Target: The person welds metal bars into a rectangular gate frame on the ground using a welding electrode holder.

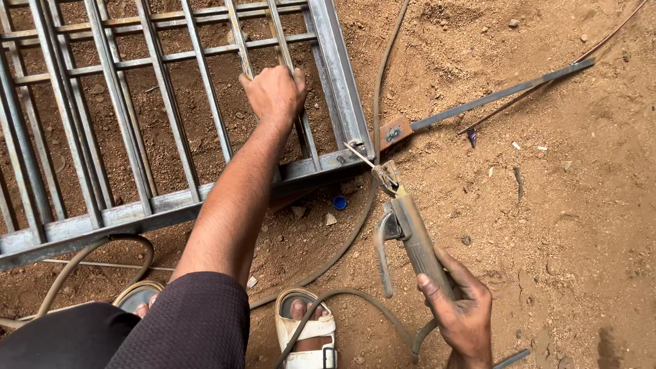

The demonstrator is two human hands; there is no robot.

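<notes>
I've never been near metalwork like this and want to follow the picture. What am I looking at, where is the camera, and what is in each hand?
The camera sits on the person's head, looking down at sandy ground. The left hand grips a bar of a grey metal gate frame lying flat. The right hand holds a welding electrode holder; its thin rod points at the frame's corner. Cables snake over the dirt. A small blue cap lies nearby, and sandalled feet show below.
</notes>
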